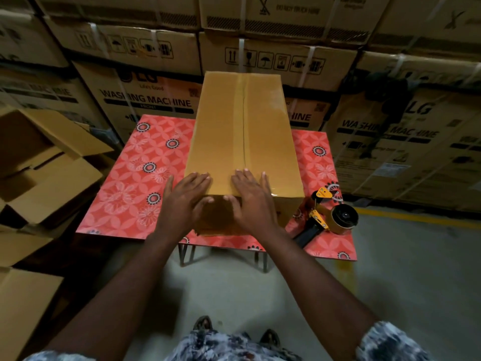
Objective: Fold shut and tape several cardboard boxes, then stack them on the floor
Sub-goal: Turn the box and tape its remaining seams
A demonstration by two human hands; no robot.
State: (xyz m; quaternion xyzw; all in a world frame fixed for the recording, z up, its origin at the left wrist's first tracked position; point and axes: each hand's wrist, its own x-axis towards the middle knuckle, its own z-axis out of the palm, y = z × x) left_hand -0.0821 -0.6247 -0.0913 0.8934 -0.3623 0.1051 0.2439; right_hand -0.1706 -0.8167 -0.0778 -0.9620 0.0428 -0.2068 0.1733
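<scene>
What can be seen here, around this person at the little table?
Cardboard box: one, tan, taped along its seam, on the table.
Table: one, red flowered top, before the person.
Tape dispenser: one, yellow and black, on the table right of the box.
Open boxes: several, tan, piled at left.
Washing machine cartons: many, brown, stacked behind.
Floor: one, grey, yellow line at right.
Left hand: one, flat on the box's near end.
Right hand: one, flat beside it.

I see a red flowered table (pixel 125 178) at twelve o'clock; washing-machine cartons (pixel 156 100) stacked high behind it; grey floor (pixel 390 277), yellow line (pixel 416 218) at three o'clock; dim light.
</scene>
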